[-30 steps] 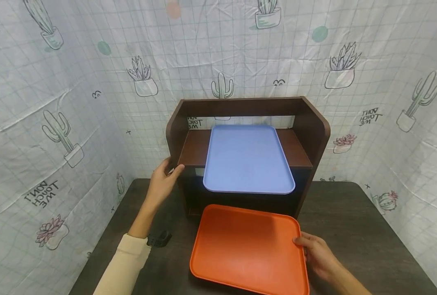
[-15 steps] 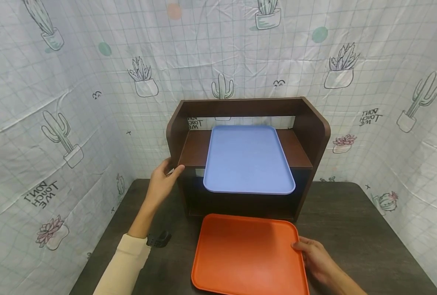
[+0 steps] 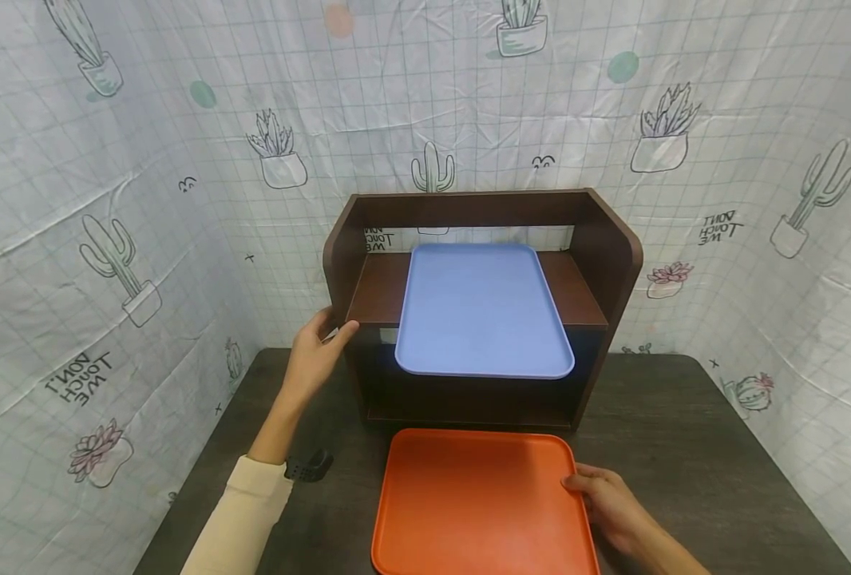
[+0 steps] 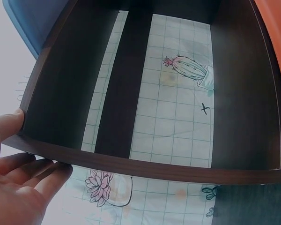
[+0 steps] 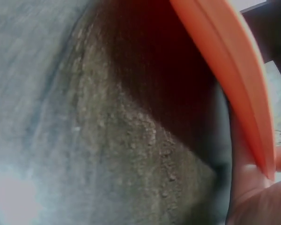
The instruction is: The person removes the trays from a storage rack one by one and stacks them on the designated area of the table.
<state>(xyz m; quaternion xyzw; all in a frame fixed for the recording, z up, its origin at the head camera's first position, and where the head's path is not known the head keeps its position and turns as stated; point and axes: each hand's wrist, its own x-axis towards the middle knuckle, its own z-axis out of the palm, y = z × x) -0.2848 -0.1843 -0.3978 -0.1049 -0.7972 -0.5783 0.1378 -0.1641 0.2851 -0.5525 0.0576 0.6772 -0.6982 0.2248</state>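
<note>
A dark brown two-tier shelf (image 3: 617,254) stands at the back of the table. My left hand (image 3: 314,354) grips its left side panel at mid-board height; in the left wrist view the thumb lies on one side of the edge and the fingers on the other. A light blue tray (image 3: 484,311) rests on the upper board, its front part jutting out past the edge. My right hand (image 3: 610,503) pinches the right rim of an orange tray (image 3: 479,503), thumb on top, in front of the shelf. In the right wrist view the tray (image 5: 229,61) is raised off the tabletop.
The dark wooden table (image 3: 677,447) extends to both sides of the shelf. White cloth (image 3: 239,64) with cactus drawings hangs behind and at the sides. A black watch-like band (image 3: 312,465) shows beside my left sleeve (image 3: 242,511).
The orange tray has drawn back from the shelf toward me and turned a little straighter, my right hand moving with it. My left hand and the blue tray have stayed put.
</note>
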